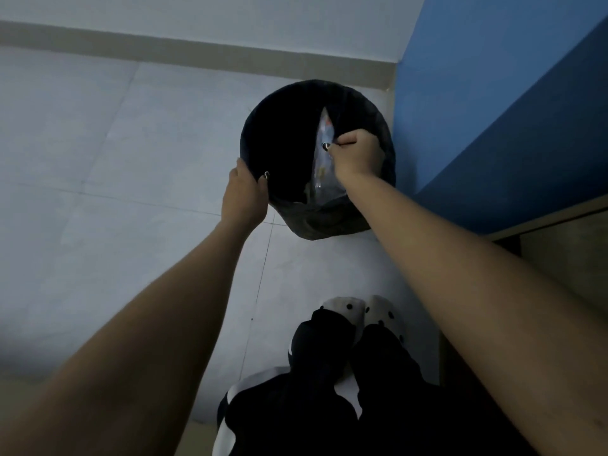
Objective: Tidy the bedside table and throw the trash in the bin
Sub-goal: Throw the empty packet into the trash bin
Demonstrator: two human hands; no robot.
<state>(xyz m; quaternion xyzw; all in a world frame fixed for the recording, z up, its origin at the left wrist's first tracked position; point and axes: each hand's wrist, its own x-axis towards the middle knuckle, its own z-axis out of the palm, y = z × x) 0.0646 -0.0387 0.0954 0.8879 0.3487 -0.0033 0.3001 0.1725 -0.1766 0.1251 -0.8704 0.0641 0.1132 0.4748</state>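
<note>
Bin (316, 225) rim gripped by left hand (243, 195); wrapper (320, 159) print unreadable.

bin (316, 222): on the floor (98, 159), in the corner by the wall (460, 93)
wrapper (320, 159): inside the bin, right side
slippers (362, 311): on the floor, before the bin

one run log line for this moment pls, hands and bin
left hand: grips bin rim | right hand: over bin mouth, fingers pinch clear wrapper | wrapper: partly inside bin, not released
</note>
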